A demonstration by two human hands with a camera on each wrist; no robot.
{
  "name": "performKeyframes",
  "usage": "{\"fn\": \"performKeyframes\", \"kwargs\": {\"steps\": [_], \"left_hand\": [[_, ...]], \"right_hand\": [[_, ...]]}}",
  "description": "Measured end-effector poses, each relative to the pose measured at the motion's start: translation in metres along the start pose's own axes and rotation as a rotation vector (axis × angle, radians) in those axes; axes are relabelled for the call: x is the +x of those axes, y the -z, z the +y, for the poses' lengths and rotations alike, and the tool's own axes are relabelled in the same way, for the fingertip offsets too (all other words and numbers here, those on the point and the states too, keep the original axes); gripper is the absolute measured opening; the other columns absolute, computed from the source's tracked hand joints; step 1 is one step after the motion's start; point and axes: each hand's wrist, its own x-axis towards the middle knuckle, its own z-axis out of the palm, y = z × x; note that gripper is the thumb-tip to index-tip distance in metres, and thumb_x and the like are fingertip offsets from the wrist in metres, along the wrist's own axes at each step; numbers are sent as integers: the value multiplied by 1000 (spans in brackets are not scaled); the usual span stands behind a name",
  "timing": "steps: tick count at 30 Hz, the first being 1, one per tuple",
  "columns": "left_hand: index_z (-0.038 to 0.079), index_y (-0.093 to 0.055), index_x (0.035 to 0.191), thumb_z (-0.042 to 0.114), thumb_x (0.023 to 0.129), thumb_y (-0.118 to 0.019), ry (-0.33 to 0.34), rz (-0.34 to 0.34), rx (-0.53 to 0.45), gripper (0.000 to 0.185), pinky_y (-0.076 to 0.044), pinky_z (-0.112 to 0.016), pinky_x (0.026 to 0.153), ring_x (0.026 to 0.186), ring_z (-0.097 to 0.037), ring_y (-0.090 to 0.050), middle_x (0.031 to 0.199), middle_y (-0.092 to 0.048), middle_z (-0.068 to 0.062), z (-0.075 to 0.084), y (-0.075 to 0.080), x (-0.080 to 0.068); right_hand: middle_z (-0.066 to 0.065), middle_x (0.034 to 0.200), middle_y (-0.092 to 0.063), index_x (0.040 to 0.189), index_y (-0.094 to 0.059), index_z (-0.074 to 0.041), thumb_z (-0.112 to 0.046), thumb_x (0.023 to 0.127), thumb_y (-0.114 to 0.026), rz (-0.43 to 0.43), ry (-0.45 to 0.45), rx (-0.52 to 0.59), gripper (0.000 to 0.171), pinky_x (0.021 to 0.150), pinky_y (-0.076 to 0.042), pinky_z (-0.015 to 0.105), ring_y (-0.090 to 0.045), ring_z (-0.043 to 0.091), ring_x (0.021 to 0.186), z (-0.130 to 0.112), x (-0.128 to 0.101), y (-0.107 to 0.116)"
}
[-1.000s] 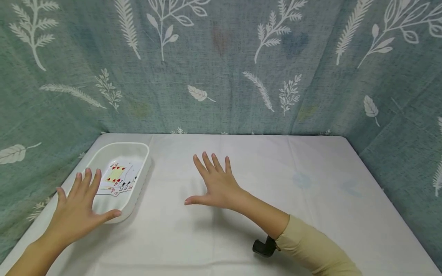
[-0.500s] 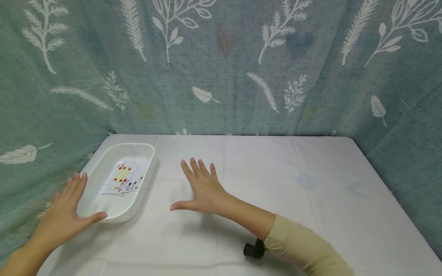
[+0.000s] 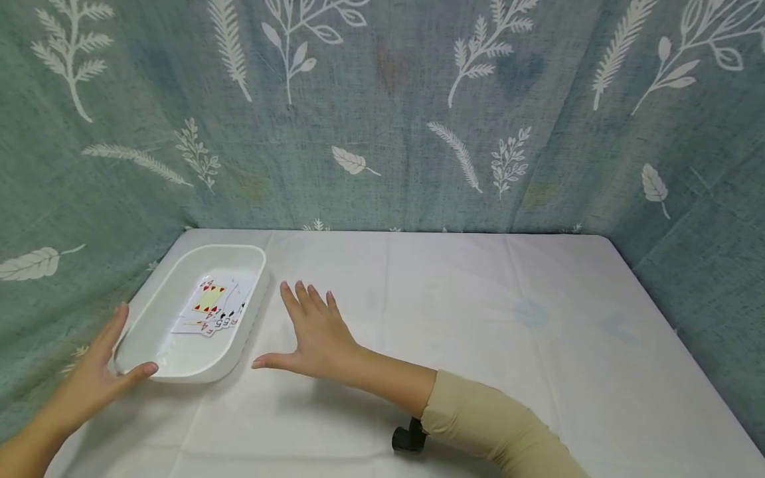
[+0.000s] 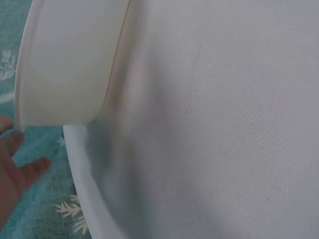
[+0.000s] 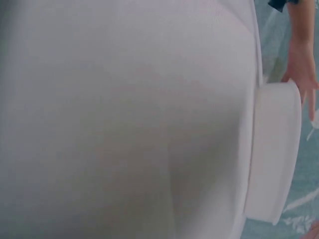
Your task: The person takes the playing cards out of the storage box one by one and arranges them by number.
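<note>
Plainly, a white, rounded-rectangular, deep tray (image 3: 155,345) is set at the far left of the table (image 3: 454,318), which is covered in white cloth. Inside it, overlapping white playing cards (image 3: 210,309) are laid face up, the top one marked with red hearts around a yellow panel. By the tray's near left corner, the left hand (image 3: 98,378) is held with its fingers extended along the outer side and its thumb stretched near the front rim; whether the tray is touched cannot be told. The right hand (image 3: 313,338) is held spread wide above the table, just beside the tray's right wall, with nothing grasped. The right forearm is partly covered by a beige sleeve (image 3: 496,421), below which a small black cylindrical device (image 3: 409,438) is seen. The scene is backed by blue-green fabric (image 3: 388,133) printed with white leaves.
</note>
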Motion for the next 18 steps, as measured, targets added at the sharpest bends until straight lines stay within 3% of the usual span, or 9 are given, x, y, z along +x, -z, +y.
{"fn": "performKeyframes", "kwargs": {"steps": [2, 3, 5, 7, 9, 10, 11, 14, 18], "left_hand": [[26, 6, 151, 16, 85, -69, 27, -27, -38, 101, 1, 2, 100, 136, 7, 10, 157, 10, 8, -3, 1, 0], [28, 9, 150, 15, 87, -67, 48, -45, -65, 100, 0, -4, 108, 137, 5, 11, 156, 13, 10, -3, 2, 0], [31, 13, 149, 13, 89, -65, 83, -63, -90, 100, -8, 6, 99, 133, 13, 8, 154, 15, 15, -6, 3, 0], [34, 17, 147, 13, 92, -61, 116, -87, -116, 98, -14, 6, 96, 128, 18, 3, 153, 18, 17, -10, 4, -1], [36, 19, 145, 14, 94, -58, 146, -111, -141, 96, -20, 6, 93, 132, 11, 6, 153, 19, 15, -14, 5, -1], [36, 20, 145, 13, 95, -58, 150, -122, -147, 95, -19, 10, 79, 135, 6, 6, 153, 18, 15, -16, 5, -2], [37, 20, 145, 13, 95, -57, 158, -140, -163, 95, -21, 9, 78, 139, -3, 7, 152, 17, 17, -19, 6, -2], [37, 19, 146, 12, 94, -58, 176, -179, -174, 96, -30, 6, 75, 136, 4, -6, 149, 11, 25, -25, 5, -1], [31, 13, 149, 11, 91, -63, 160, -204, -157, 97, -33, 3, 67, 100, 30, -23, 147, 9, 28, -31, 3, 2]], "right_hand": [[7, 156, -21, 153, -6, -17, -79, 73, -52, 7, 2, 21, 111, 119, -21, 47, -22, 25, 143, -4, 3, -5], [7, 156, -21, 153, -6, -16, -78, 74, -53, 10, 2, 36, 111, 119, -21, 47, -22, 25, 143, -6, 4, -8], [7, 156, -23, 153, -6, -16, -77, 74, -55, 22, 6, 67, 111, 119, -22, 46, -22, 22, 143, -10, 8, -12], [7, 155, -24, 153, -7, -16, -75, 74, -57, 31, 5, 101, 110, 119, -23, 44, -21, 19, 143, -14, 11, -17], [8, 155, -24, 153, -7, -15, -74, 75, -58, 34, 4, 134, 110, 119, -24, 43, -21, 18, 143, -18, 14, -22], [8, 155, -24, 153, -7, -15, -74, 75, -58, 33, 3, 149, 110, 118, -25, 43, -21, 18, 143, -20, 16, -24], [8, 155, -24, 153, -7, -15, -74, 75, -58, 30, 2, 167, 110, 118, -26, 43, -21, 18, 143, -22, 17, -26], [5, 156, -22, 153, -5, -16, -73, 75, -58, 5, -9, 226, 110, 117, -28, 42, -18, 16, 144, -28, 20, -31], [5, 156, -21, 153, -2, -18, -71, 75, -60, -34, -32, 298, 110, 113, -36, 36, -21, 16, 143, -37, 23, -36]]}}
